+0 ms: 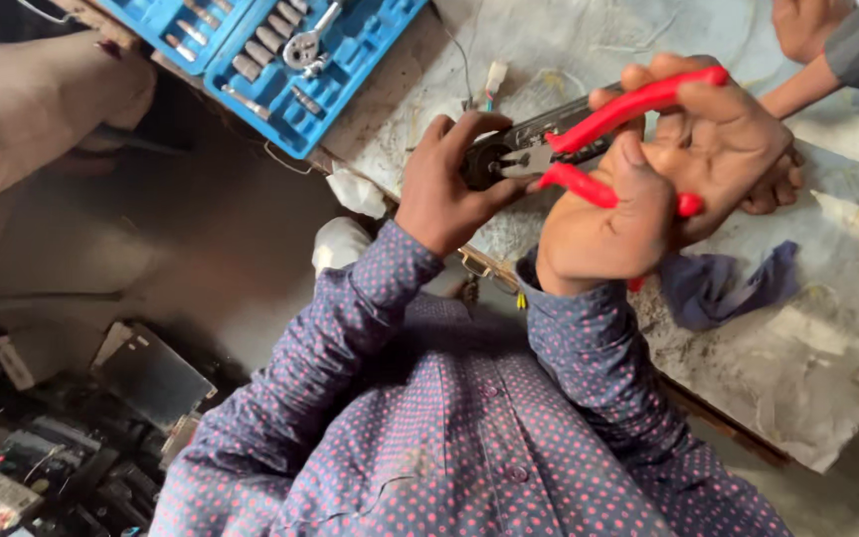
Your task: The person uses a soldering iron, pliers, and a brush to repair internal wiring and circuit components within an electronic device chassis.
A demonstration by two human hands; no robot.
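My right hand (668,169) grips the red handles of a pair of pliers (589,134) held above a worn white table (807,358). The fingers of my left hand (449,184) pinch the dark metal jaw end of the pliers. Whether a wire sits in the jaws is hidden by my fingers. A thin wire with a small white connector (494,78) lies on the table just beyond the jaws. My sleeves are purple with pink dots.
An open blue socket set case (350,70) lies at the table's far left. A blue cloth (718,283) is beside my right wrist. Another person's hands (807,25) reach in at the upper right. Electronic scrap (42,457) litters the floor at lower left.
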